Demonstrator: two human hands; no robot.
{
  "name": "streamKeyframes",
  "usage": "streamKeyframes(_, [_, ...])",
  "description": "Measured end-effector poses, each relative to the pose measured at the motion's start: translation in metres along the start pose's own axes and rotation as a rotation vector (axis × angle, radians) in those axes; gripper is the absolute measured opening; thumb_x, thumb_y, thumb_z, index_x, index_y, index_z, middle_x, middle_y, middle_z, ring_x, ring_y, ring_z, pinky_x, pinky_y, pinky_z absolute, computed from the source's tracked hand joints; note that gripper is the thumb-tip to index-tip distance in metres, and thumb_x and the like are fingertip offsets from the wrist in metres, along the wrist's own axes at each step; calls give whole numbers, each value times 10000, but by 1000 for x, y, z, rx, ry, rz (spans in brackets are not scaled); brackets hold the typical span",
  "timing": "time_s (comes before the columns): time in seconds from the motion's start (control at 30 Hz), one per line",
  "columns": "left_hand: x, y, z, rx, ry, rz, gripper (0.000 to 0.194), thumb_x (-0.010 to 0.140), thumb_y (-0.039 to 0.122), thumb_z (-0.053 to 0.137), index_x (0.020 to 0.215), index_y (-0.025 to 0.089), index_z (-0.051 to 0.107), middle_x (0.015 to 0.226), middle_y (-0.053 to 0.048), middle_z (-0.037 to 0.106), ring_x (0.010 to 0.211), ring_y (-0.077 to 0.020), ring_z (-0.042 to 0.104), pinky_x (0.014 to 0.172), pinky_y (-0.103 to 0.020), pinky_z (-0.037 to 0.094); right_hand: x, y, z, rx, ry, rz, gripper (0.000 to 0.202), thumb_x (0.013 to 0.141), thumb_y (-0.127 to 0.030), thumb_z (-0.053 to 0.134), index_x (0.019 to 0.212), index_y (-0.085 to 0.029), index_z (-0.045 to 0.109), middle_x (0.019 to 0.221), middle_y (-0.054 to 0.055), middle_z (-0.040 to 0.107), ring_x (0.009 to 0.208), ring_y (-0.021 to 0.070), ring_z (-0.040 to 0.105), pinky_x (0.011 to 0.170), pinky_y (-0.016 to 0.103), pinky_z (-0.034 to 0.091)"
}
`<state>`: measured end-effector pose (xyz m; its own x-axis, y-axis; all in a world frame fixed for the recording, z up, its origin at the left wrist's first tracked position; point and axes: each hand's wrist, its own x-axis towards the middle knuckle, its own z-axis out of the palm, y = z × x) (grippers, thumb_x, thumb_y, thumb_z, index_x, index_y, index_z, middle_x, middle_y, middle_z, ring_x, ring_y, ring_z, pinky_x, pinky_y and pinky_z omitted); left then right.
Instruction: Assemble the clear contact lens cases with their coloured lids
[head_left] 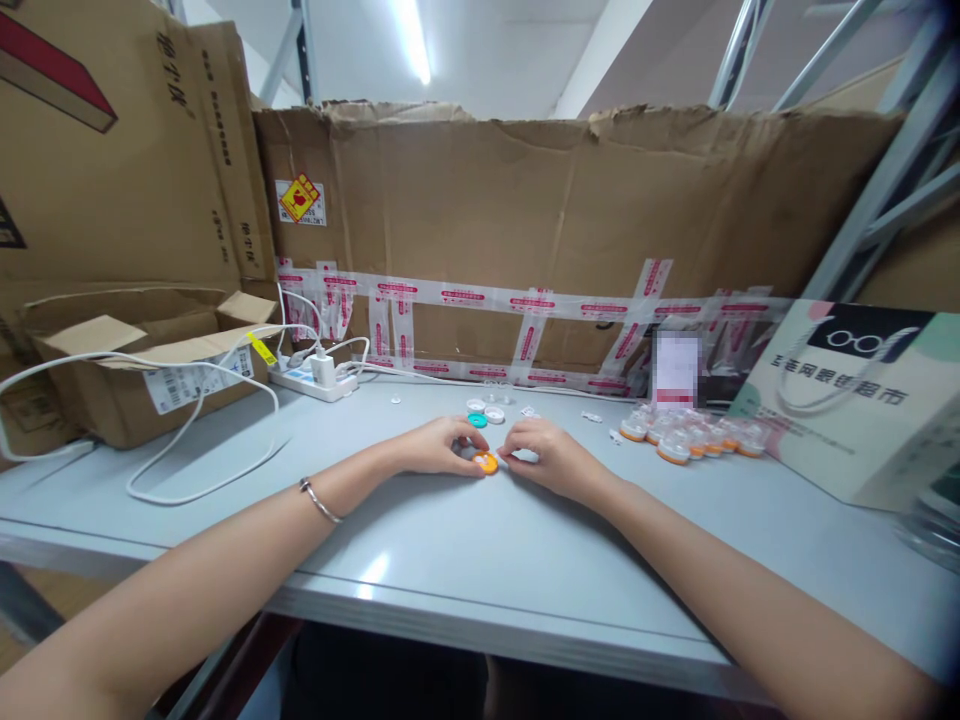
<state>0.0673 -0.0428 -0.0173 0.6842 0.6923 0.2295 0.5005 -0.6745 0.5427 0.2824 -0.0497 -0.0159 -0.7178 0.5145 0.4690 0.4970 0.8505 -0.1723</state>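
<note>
On the table, an orange round plastic part (487,463) with something whitish inside lies between my two hands. My left hand (439,446) curls around its left side, thumb at the rim, and grips it. Just to the right, my right hand (551,455) is closed in a pinch, its fingertips near the orange rim; whatever they hold is too small to name. Beyond my hands lie a teal round part (478,421) and two white rings (494,415). Small clear pieces (497,392) sit behind these.
Several clear-topped round cases with orange bases (673,452) cluster at the right, before a paper bag (847,410). Small white pieces (591,417) lie nearby. A power strip (313,380), looping white cable (277,400) and open carton (142,380) occupy the left. Tall cardboard (480,220) stands behind.
</note>
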Motion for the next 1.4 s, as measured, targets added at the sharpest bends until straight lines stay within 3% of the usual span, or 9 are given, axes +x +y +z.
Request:
streamKeyframes(0.53, [0, 3, -1, 0, 6, -7, 331, 684, 401, 648, 929, 178, 649, 903, -40, 599, 834, -160, 525, 748, -247, 403, 2, -2, 10, -232, -58, -98, 161, 791, -158, 494, 769, -206, 646, 775, 48, 652, 754, 173, 559, 682, 300, 331])
streamKeyframes(1.4, [0, 2, -1, 2, -5, -17, 351, 684, 427, 643, 923, 169, 639, 905, -41, 586, 845, -164, 519, 754, -247, 397, 0, -2, 10, -189, -99, -96, 171, 771, -113, 512, 812, -206, 648, 781, 25, 652, 762, 161, 571, 686, 291, 354])
